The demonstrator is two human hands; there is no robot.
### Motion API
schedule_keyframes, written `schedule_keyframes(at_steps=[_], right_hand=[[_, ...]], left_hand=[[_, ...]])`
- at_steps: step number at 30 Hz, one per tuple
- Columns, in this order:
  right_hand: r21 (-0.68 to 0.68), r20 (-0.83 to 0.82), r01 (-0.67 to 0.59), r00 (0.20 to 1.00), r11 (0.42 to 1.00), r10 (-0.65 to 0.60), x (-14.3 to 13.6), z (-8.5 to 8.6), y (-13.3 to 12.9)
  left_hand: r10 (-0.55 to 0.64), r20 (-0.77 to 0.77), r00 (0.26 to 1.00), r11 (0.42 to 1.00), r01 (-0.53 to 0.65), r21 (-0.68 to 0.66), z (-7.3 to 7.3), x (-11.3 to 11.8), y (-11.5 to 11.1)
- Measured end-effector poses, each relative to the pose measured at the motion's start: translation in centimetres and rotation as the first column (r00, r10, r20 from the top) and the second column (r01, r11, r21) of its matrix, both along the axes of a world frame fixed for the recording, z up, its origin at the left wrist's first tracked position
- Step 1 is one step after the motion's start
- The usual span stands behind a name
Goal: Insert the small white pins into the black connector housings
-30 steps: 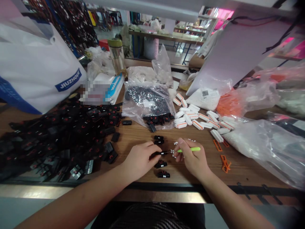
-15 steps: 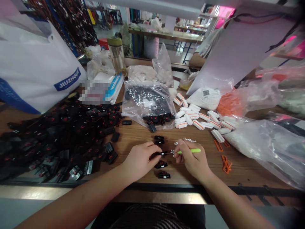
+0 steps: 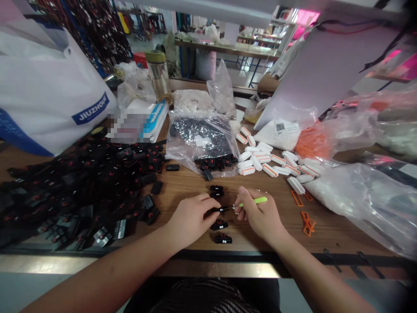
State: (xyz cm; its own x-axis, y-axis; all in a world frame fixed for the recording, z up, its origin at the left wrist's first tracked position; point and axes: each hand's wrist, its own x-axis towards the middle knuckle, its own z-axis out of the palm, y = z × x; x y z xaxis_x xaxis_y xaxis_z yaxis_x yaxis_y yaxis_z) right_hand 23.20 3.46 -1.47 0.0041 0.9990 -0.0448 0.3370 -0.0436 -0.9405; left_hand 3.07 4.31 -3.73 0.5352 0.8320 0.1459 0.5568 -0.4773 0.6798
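Note:
My left hand (image 3: 192,217) is closed, thumb and fingertips pinching a black connector housing (image 3: 223,209) with small white dots on the end facing the other hand. In my right hand (image 3: 263,219) is a thin tool with a lime-green handle (image 3: 259,201), gripped like a pen. Its slim shaft points left at the housing; whether the tip touches is too small to tell. Nearer me lie two more black housings (image 3: 223,239) with white dots, and another pair (image 3: 216,191) lies just beyond. Small white pieces by my right fingers are mostly hidden.
A heap of black housings (image 3: 81,187) covers the left side. Behind is a clear bag of black parts (image 3: 202,134). White parts with orange strips (image 3: 260,158) lie right of it, near orange frames (image 3: 306,224) and a plastic bag (image 3: 355,195). A bottle (image 3: 158,78) stands at the back.
My right hand has shifted slightly left with the green-handled tool, covering more of the small white pieces. My left hand keeps its pinch on the housing.

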Motion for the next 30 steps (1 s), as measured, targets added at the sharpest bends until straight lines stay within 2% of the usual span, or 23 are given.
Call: schedule_keyframes(at_steps=[9, 19, 25, 30], right_hand=[[0.056, -0.050, 0.044, 0.998, 0.997, -0.041, 0.37, -0.24, -0.65], [0.037, -0.013, 0.028, 1.000, 0.999, -0.027, 0.17, -0.51, -0.37], [0.034, -0.084, 0.069, 0.994, 0.997, -0.066, 0.15, -0.23, -0.43], [0.034, -0.099, 0.051, 0.994, 0.998, -0.048, 0.10, -0.25, -0.62]], left_hand=[[0.012, -0.012, 1.000, 1.000, -0.012, -0.019, 0.03, 0.00, 0.02], [0.010, -0.009, 1.000, 1.000, -0.010, -0.015, -0.19, -0.01, 0.06], [0.011, 0.005, 1.000, 1.000, -0.011, -0.017, -0.23, -0.06, 0.04], [0.012, 0.006, 1.000, 1.000, -0.012, -0.026, -0.17, -0.04, 0.04]])
